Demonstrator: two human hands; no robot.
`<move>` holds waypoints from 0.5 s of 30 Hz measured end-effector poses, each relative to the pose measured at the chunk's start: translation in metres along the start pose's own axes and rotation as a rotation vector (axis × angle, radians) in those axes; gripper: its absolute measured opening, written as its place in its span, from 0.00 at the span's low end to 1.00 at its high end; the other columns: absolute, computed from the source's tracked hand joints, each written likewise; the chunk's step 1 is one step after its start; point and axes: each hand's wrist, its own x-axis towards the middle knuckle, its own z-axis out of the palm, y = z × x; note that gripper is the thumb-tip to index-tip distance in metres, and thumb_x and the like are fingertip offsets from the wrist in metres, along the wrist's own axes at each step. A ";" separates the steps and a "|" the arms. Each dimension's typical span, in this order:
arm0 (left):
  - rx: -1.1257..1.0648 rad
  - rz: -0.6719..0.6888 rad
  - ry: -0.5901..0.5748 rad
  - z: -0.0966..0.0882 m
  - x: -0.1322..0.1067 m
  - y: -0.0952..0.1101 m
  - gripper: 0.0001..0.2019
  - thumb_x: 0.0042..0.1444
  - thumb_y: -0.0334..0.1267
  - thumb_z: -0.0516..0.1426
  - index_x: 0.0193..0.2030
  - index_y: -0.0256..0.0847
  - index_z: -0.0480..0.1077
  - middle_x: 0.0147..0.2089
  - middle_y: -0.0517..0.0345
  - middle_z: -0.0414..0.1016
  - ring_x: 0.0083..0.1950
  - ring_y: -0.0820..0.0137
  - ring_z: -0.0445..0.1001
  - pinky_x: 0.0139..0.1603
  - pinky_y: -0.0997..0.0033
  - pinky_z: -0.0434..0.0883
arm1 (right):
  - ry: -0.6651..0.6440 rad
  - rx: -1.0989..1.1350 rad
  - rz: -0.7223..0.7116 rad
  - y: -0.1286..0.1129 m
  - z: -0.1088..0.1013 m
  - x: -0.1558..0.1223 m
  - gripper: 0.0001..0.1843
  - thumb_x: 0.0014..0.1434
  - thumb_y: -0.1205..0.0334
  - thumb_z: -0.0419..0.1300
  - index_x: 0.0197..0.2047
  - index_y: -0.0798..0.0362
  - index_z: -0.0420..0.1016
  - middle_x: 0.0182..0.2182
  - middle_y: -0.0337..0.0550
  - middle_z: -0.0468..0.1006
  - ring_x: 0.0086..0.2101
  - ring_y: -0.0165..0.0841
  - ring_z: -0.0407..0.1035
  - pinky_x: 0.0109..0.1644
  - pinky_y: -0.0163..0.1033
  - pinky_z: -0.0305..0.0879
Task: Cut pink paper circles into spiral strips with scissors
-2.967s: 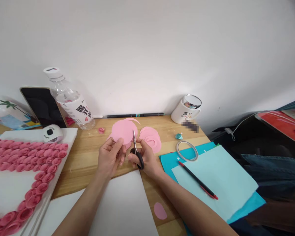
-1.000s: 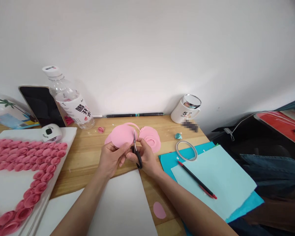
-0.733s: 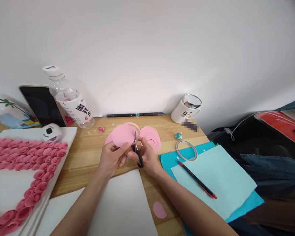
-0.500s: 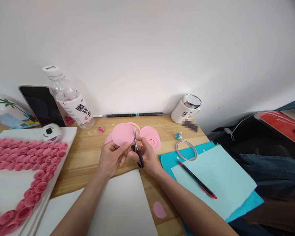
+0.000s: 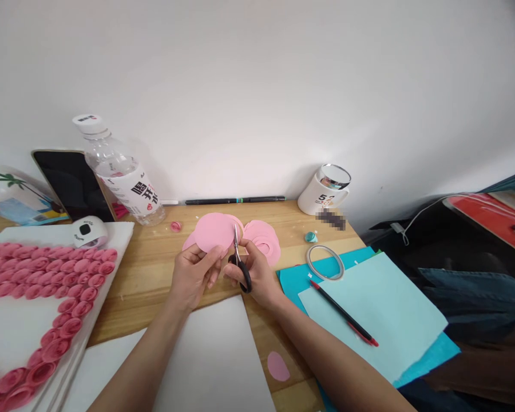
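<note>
Rosettes (image 5: pixel 71 327) of pink paper crowd a white board (image 5: pixel 21 323) at far left, with a smartphone (image 5: pixel 68 183) propped behind and a plastic water bottle (image 5: pixel 131 186) next. Left hand (image 5: pixel 194 276) is pinched shut on the lower edge of a pink paper disc (image 5: pixel 214 232). Black-handled scissors (image 5: pixel 242 277) are right at the disc's right edge, right hand (image 5: pixel 258 276) curled round the handles. Then spiral-cut pink paper (image 5: pixel 266 243), white mug (image 5: pixel 313 195), tape roll (image 5: pixel 310 265), and a pen (image 5: pixel 343 312) on pale blue paper (image 5: pixel 395 309).
</note>
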 end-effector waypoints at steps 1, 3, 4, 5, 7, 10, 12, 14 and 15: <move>0.002 0.003 0.001 -0.001 0.000 -0.001 0.14 0.41 0.42 0.65 0.20 0.37 0.65 0.13 0.67 0.63 0.10 0.83 0.56 0.10 0.81 0.51 | 0.002 -0.005 0.000 0.000 0.000 0.000 0.31 0.43 0.52 0.70 0.45 0.49 0.59 0.20 0.28 0.68 0.17 0.23 0.57 0.21 0.30 0.51; 0.000 0.014 -0.003 -0.001 0.001 -0.001 0.14 0.42 0.42 0.65 0.20 0.37 0.65 0.14 0.67 0.64 0.10 0.83 0.56 0.10 0.81 0.52 | 0.003 -0.015 0.003 -0.001 0.000 -0.001 0.30 0.44 0.52 0.69 0.45 0.49 0.58 0.18 0.27 0.67 0.17 0.23 0.56 0.20 0.29 0.50; -0.005 0.019 -0.006 -0.001 0.001 -0.001 0.15 0.42 0.42 0.65 0.20 0.37 0.65 0.14 0.67 0.64 0.10 0.83 0.56 0.10 0.81 0.52 | 0.003 -0.020 0.006 -0.001 0.000 -0.001 0.30 0.44 0.52 0.69 0.45 0.50 0.58 0.18 0.26 0.67 0.16 0.23 0.56 0.20 0.29 0.50; -0.012 0.022 -0.007 -0.001 0.001 -0.001 0.15 0.42 0.43 0.65 0.20 0.37 0.65 0.14 0.67 0.65 0.10 0.83 0.57 0.09 0.81 0.52 | 0.005 -0.025 0.010 -0.001 0.001 -0.001 0.29 0.44 0.52 0.68 0.45 0.50 0.58 0.17 0.26 0.66 0.16 0.23 0.55 0.20 0.29 0.49; -0.037 0.025 -0.002 0.000 0.000 0.000 0.15 0.42 0.43 0.65 0.20 0.37 0.64 0.16 0.66 0.67 0.10 0.83 0.58 0.09 0.82 0.53 | 0.007 -0.031 0.019 -0.002 0.002 -0.001 0.29 0.45 0.51 0.68 0.45 0.50 0.58 0.16 0.26 0.66 0.16 0.23 0.55 0.20 0.29 0.49; -0.067 0.025 0.010 0.002 0.000 0.001 0.15 0.43 0.44 0.64 0.22 0.37 0.65 0.17 0.66 0.68 0.10 0.82 0.59 0.09 0.81 0.54 | 0.002 -0.019 0.025 0.000 0.003 -0.002 0.30 0.44 0.50 0.68 0.44 0.50 0.58 0.16 0.26 0.67 0.16 0.23 0.55 0.20 0.29 0.49; -0.066 0.023 0.021 0.002 0.001 0.001 0.14 0.42 0.43 0.64 0.20 0.36 0.66 0.16 0.65 0.68 0.11 0.82 0.59 0.09 0.81 0.56 | -0.011 -0.004 0.039 0.003 0.004 -0.002 0.31 0.42 0.51 0.70 0.44 0.50 0.58 0.17 0.26 0.67 0.17 0.23 0.55 0.20 0.29 0.49; -0.059 0.018 0.045 0.001 0.001 0.000 0.14 0.41 0.41 0.65 0.19 0.35 0.67 0.15 0.64 0.66 0.12 0.82 0.59 0.10 0.82 0.56 | -0.026 0.011 0.050 0.006 0.005 -0.002 0.33 0.40 0.53 0.72 0.44 0.51 0.58 0.18 0.27 0.67 0.17 0.23 0.55 0.20 0.29 0.50; -0.054 0.014 0.058 0.001 0.001 -0.001 0.14 0.40 0.41 0.65 0.18 0.35 0.67 0.14 0.64 0.66 0.12 0.82 0.59 0.10 0.82 0.56 | -0.035 0.015 0.052 0.007 0.005 -0.001 0.34 0.40 0.53 0.72 0.45 0.51 0.58 0.18 0.27 0.67 0.17 0.23 0.56 0.20 0.29 0.51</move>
